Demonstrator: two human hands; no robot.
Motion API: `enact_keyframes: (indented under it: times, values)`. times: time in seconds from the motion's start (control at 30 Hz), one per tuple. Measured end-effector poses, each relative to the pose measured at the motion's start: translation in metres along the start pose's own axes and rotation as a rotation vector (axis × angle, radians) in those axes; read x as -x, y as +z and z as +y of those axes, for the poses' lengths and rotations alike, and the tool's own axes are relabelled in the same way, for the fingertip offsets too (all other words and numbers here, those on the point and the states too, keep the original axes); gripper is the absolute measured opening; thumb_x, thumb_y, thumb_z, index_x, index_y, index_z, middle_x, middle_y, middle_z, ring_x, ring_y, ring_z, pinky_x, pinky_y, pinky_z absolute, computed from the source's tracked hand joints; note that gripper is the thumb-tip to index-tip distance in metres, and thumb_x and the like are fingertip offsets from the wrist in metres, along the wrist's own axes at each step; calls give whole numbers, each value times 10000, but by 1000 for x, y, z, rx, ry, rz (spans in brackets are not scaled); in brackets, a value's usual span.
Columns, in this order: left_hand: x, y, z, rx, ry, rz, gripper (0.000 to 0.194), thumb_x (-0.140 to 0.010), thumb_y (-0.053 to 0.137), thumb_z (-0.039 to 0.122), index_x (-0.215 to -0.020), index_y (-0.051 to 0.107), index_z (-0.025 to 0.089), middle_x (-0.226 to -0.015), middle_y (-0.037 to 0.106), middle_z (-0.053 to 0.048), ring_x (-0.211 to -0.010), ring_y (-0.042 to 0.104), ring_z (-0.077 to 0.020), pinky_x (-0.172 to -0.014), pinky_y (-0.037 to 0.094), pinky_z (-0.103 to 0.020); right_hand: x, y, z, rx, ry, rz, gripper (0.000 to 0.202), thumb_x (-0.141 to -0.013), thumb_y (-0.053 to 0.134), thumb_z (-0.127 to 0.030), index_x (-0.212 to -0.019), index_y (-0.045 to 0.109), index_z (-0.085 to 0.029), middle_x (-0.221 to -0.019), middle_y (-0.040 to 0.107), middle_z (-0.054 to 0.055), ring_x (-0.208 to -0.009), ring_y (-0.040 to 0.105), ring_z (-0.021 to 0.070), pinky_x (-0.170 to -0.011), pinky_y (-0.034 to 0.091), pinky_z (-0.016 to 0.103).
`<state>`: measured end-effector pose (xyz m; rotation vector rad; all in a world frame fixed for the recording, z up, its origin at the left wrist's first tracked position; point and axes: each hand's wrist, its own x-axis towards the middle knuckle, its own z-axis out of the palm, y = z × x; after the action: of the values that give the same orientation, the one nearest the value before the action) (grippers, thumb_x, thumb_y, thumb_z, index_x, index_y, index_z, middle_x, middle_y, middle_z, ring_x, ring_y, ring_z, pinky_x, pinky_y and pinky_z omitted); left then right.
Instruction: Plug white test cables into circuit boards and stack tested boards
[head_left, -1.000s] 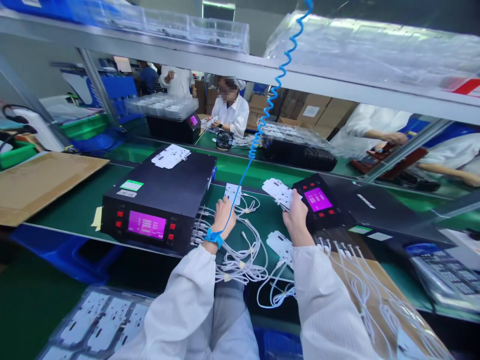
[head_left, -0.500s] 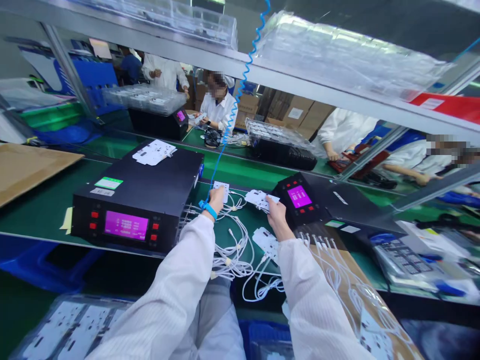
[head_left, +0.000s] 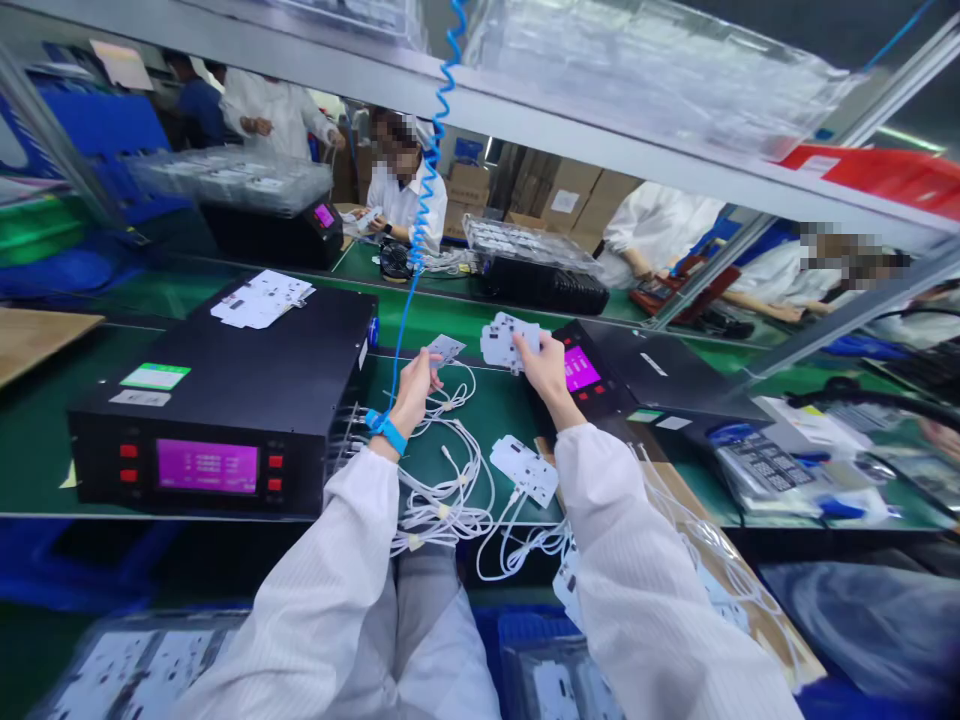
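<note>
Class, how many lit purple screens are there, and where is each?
3: left screen on the large near box; right screen on the box by the right hand; far screen on the box beneath clear trays. Others may be hidden.

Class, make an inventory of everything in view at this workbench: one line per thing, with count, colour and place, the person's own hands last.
Bench: one, green, centre
Left screen unit: one, black, on bench
Right screen unit: one, black, on bench
Stacked boards: count unclear, white, atop left screen unit
Loose board: one, white, between units
Cables: many, white, on bench
Clear trays: several, shelf, far side, below bench
Red bin: one, red, shelf right
Coiled cord: one, blue, hanging centre
Fan: one, black, far side
Cartons: several, brown, background
Co-workers: several, mostly white-clothed, beyond bench
Wristband: one, blue, left wrist
Hands: two, left hand and right hand, each gripping white board
</note>
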<state>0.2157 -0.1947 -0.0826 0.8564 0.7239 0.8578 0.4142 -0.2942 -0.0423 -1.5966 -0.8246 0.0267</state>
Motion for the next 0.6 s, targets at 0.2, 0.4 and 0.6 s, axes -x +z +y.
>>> enact_keyframes:
  times: [0.2, 0.4, 0.6]
  values:
    - [26, 7, 7, 4, 86, -237, 393, -928, 719, 481, -711, 662, 158, -622, 478, 34, -604, 484, -85, -669, 457, -212, -1, 12, -26, 166, -529, -250, 320, -949, 639, -467, -987, 767, -175, -1140, 754, 114, -1057, 684, 254, -979, 523, 378]
    - [32, 18, 7, 131, 43, -332, 427, -946, 695, 444, -664, 502, 187, -671, 441, 30, -653, 491, -97, -711, 487, -227, 25, 15, -42, 232, -565, -480, 351, -1010, 568, -478, -1004, 743, -174, -1038, 747, 95, -931, 685, 235, -855, 533, 343]
    - [34, 26, 4, 242, -28, -333, 415, -949, 689, 393, -666, 457, 198, -648, 421, 36, -622, 479, -92, -679, 475, -214, 48, 20, -43, 201, -518, -414, 415, -1072, 460, -503, -1094, 736, -193, -1104, 744, 105, -1030, 683, 239, -940, 526, 359]
